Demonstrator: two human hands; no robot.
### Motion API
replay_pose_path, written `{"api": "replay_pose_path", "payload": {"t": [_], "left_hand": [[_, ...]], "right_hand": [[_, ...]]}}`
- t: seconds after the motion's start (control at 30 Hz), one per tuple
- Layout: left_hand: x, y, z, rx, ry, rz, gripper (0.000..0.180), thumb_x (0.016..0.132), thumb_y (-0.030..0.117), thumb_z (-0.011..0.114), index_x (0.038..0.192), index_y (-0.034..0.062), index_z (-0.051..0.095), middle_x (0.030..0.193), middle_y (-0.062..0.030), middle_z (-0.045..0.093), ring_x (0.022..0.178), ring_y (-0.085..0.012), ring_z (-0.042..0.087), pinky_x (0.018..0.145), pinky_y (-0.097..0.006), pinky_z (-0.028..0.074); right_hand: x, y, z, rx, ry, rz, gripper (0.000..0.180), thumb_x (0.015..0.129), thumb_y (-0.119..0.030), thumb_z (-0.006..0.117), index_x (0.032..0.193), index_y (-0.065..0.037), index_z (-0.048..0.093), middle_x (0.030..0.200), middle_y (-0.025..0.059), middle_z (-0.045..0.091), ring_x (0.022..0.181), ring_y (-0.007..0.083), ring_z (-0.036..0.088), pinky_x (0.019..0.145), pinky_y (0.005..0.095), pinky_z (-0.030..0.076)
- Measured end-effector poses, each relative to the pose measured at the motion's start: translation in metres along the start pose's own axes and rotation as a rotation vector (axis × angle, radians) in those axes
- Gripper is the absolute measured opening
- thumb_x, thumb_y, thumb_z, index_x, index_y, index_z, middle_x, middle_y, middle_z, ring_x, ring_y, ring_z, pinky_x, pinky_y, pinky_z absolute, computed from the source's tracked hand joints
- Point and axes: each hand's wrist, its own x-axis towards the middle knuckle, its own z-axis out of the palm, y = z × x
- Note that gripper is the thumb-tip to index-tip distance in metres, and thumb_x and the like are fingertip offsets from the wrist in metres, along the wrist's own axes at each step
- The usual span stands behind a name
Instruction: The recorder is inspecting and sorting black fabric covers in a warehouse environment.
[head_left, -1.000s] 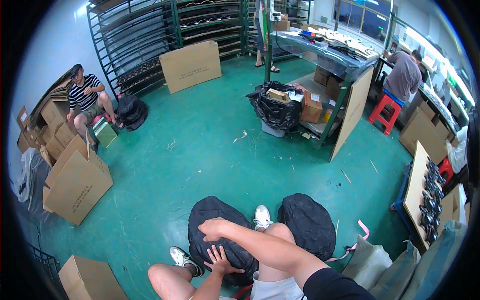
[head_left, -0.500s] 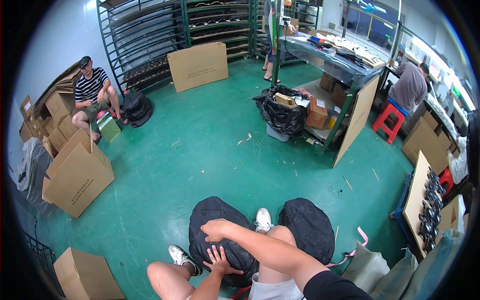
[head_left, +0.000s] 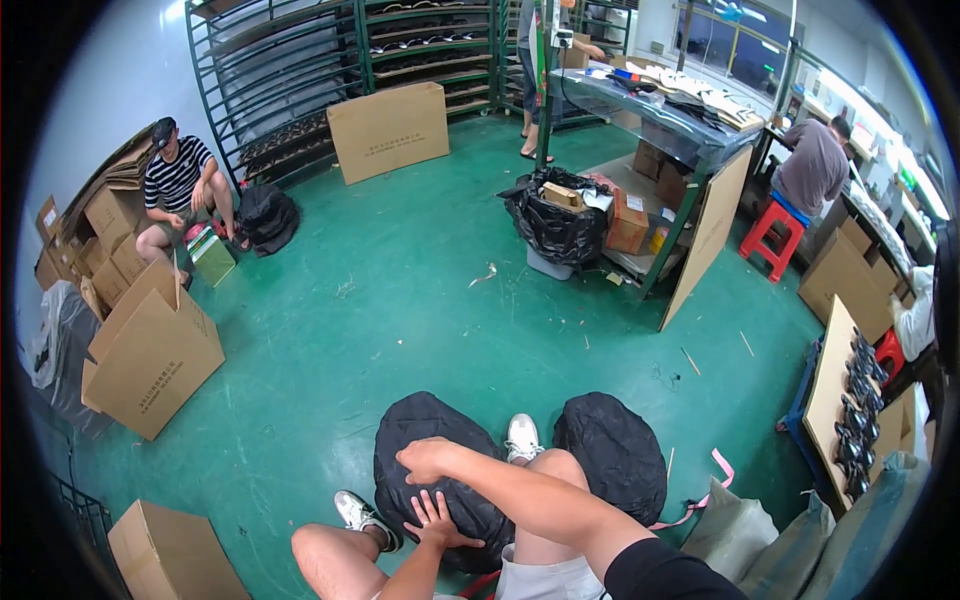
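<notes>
A rounded, black cloth-covered bundle (head_left: 418,415) stands on the floor between my legs. My left hand (head_left: 438,522) lies flat on its near side with the fingers spread. Above it, my right hand (head_left: 425,458) is closed in a fist over the bundle's top, the forearm reaching across from the right. Whatever the right fingers pinch, if anything, is hidden under the hand. A second black cloth-covered bundle (head_left: 612,455) sits just right of my right knee.
An open cardboard box (head_left: 155,365) stands at left, another carton (head_left: 175,550) nearer. Pale sacks (head_left: 735,530) and a pink strap (head_left: 722,468) lie right. Ahead are a cluttered workbench (head_left: 650,110) and a black-lined bin (head_left: 555,225). Co-workers sit left and right; another person stands behind the bench.
Both hands keep nearly the same place on the bundle. The view has shifted slightly. At the bench, the standing person's arm has moved, and the seated person at left has lowered their head.
</notes>
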Motion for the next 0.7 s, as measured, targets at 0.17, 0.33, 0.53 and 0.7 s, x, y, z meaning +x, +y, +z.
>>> {"api": "replay_pose_path", "payload": {"t": [0.17,0.33,0.53,0.7], "left_hand": [[0.002,0.001,0.001,0.004,-0.013,-0.006,0.167,0.037,0.084,0.076,0.15,0.0136,-0.025,0.154,-0.0166,-0.034,0.141,-0.04,-0.031,0.106,-0.075,0.002],[0.002,0.001,-0.003,-0.033,0.049,-0.01,0.163,0.039,0.083,0.076,0.151,0.0145,-0.021,0.156,-0.0152,-0.029,0.143,-0.0378,-0.028,0.107,-0.074,0.003],[-0.012,0.0,0.008,-0.041,0.023,-0.009,0.161,0.041,0.079,0.079,0.153,0.0174,-0.018,0.158,-0.0122,-0.027,0.144,-0.0354,-0.027,0.107,-0.074,0.003],[0.0,0.003,0.001,-0.004,0.041,-0.008,0.164,0.037,0.085,0.074,0.153,0.0149,-0.017,0.158,-0.0148,-0.024,0.144,-0.0376,-0.025,0.107,-0.074,0.005]], "right_hand": [[0.0,0.002,0.005,0.02,0.105,-0.007,0.034,0.079,-0.025,0.067,0.099,0.002,0.07,0.104,0.022,0.069,0.102,0.035,0.066,0.086,0.0444,0.053],[0.009,0.009,0.003,0.012,0.079,-0.02,0.034,0.079,-0.027,0.066,0.098,0.001,0.068,0.102,0.0225,0.069,0.099,0.0365,0.066,0.084,0.0461,0.054],[-0.006,0.004,0.005,0.024,0.046,-0.028,0.037,0.081,-0.03,0.066,0.103,0.0,0.064,0.101,0.0226,0.068,0.099,0.0388,0.065,0.085,0.0484,0.052],[-0.005,0.009,-0.003,0.028,0.06,-0.037,0.039,0.083,-0.03,0.067,0.107,0.001,0.062,0.106,0.0224,0.067,0.106,0.0376,0.062,0.09,0.047,0.049]]}}
